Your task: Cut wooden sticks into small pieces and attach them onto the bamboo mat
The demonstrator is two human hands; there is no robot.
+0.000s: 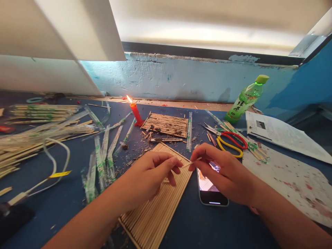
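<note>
A short, thin wooden stick [187, 164] spans the gap between my two hands. My left hand [155, 169] pinches its left end between thumb and fingers. At the other end, my right hand [220, 169] has its thumb and forefinger closed on the stick. Below both hands lies a panel of wooden sticks [155, 214] set side by side, with cross strips along its edges. My left hand covers part of this panel. A phone [211, 193] with its screen lit lies partly under my right hand.
A lit red candle [135, 112] stands behind, beside a smaller stick panel [166, 124] with dark marks. A utility knife [166, 140] lies before it. Scissors [230, 140], a green bottle [245, 100] and papers [285, 136] are right; plastic wrappers [102, 162], stick bundles [46, 112] and a white cable [68, 155] left.
</note>
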